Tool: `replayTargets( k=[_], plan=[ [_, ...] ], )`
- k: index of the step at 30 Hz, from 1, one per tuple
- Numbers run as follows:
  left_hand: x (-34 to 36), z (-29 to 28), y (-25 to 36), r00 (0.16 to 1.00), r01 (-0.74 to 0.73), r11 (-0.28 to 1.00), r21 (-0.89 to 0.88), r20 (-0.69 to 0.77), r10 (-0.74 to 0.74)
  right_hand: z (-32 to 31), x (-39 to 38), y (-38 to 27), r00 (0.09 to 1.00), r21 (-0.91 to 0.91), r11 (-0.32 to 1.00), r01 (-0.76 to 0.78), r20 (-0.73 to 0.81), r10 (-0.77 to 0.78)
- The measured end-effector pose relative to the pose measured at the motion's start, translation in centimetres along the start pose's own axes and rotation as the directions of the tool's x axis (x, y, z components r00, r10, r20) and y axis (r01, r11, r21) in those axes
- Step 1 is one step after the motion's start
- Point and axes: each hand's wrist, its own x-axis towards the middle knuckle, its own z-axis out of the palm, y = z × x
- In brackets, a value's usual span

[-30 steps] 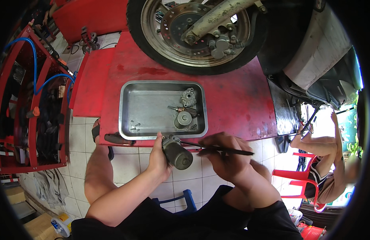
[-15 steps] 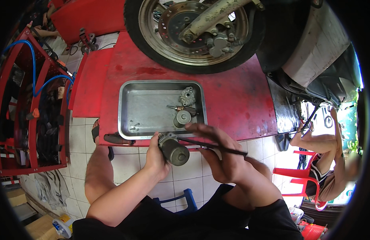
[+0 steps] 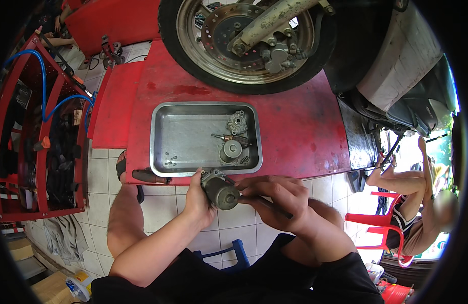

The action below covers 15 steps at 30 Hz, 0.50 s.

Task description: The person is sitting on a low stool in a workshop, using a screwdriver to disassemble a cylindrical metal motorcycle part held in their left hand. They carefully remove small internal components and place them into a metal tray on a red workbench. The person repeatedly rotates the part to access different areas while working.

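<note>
My left hand (image 3: 196, 202) is wrapped round a dark grey cylindrical motor (image 3: 222, 193) with a metal end housing, held over the bench's front edge. My right hand (image 3: 284, 195) grips a long thin dark tool (image 3: 278, 206), its fingertips close beside the motor's round end. The tool's tip is hidden, so I cannot tell whether it touches the motor. Just beyond lies a metal tray (image 3: 154, 144). In its right part sit a metal cup (image 3: 230, 151), a round cast cover (image 3: 237, 122) and a copper-banded shaft (image 3: 229, 137); several small screws (image 3: 170, 160) lie at lower left.
The tray stands on a red bench (image 3: 299, 137); a brown-handled tool (image 3: 149, 176) lies at its front edge. A motorcycle wheel (image 3: 229, 76) rises behind. Left is a red tool rack (image 3: 36, 167). A blue stool (image 3: 238, 253) stands below me; another person sits on a red chair (image 3: 368, 218).
My right hand has drawn in to the motor's round end, and the thin tool has swung to a steeper slant. The left hand and motor stay nearly where they were.
</note>
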Motion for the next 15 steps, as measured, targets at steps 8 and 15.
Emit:
replayTargets(
  k=[8,15],
  plan=[
    [0.0,0.2,-0.2,0.997,0.01,0.999,0.033,-0.071,-0.008,1.4,0.7,-0.1,0.982,0.062,0.987,-0.146,-0.111,0.152],
    [0.0,0.0,-0.2,0.999,-0.018,1.0,0.009,-0.045,0.018,-0.9,-0.4,0.2,0.978,-0.069,0.985,-0.159,0.128,0.167]
  ],
)
